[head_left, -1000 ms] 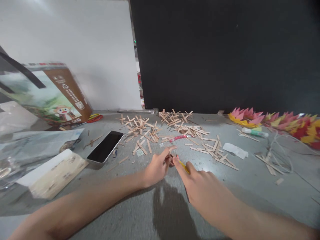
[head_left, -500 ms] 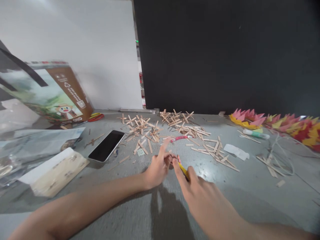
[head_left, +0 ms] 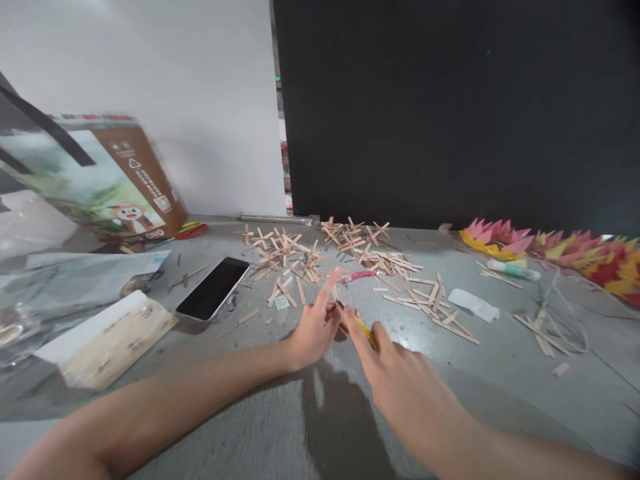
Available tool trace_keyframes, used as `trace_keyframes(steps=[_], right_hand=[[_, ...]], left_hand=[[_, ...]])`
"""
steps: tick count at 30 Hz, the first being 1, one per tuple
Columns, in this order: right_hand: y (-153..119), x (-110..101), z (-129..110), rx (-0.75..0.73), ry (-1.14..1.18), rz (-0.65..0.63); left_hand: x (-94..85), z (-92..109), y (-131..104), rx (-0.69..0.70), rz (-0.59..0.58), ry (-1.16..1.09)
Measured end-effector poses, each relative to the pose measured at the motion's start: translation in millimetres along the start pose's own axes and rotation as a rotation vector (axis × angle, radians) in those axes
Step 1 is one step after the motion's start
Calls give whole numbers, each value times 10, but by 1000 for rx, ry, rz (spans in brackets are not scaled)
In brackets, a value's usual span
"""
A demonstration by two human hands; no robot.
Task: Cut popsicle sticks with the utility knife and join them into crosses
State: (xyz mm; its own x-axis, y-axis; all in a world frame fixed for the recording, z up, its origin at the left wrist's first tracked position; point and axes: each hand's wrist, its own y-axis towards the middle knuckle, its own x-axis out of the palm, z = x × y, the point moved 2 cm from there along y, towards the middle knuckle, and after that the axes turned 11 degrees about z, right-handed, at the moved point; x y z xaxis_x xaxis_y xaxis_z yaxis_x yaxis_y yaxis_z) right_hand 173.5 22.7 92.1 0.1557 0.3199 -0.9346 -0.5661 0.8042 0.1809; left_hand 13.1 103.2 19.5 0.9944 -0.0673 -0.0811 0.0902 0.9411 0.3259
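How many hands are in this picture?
2: the left hand near the middle, one finger raised, and the right hand beside it, gripping a partly hidden yellow tool. No others show.

No legible words: brown panel [head_left: 146, 175] of the printed bag [head_left: 85, 180] has a triangular arrow symbol [head_left: 134, 163], a QR-style square [head_left: 163, 203] and white characters [head_left: 147, 187] too small to read; pale packet [head_left: 117, 341] has blurred dark print, tiny green lit mark [head_left: 278, 79] at back unreadable.

The left hand [head_left: 310, 337] has lifted its forefinger [head_left: 328, 289], apparently straighter.
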Motion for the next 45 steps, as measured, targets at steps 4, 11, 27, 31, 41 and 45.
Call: trace_keyframes(steps=[4,11,27,31,41,45], right_hand=[[28,-95,49,-2,-1,-27],[-40,-67,40,8,-25,19],[-59,-311,545,69,209,284],[-5,-321,855,141,185,303],[62,-330,958,96,239,130],[85,-331,948,73,231,94]], left_hand=[[5,45,0,-6,-37,81],[23,60,-14,21,-85,105],[66,90,35,-45,-365,143],[93,67,-17,-42,-437,165],[169,50,-81,-213,-362,-65],[159,45,-103,-195,-329,-21]])
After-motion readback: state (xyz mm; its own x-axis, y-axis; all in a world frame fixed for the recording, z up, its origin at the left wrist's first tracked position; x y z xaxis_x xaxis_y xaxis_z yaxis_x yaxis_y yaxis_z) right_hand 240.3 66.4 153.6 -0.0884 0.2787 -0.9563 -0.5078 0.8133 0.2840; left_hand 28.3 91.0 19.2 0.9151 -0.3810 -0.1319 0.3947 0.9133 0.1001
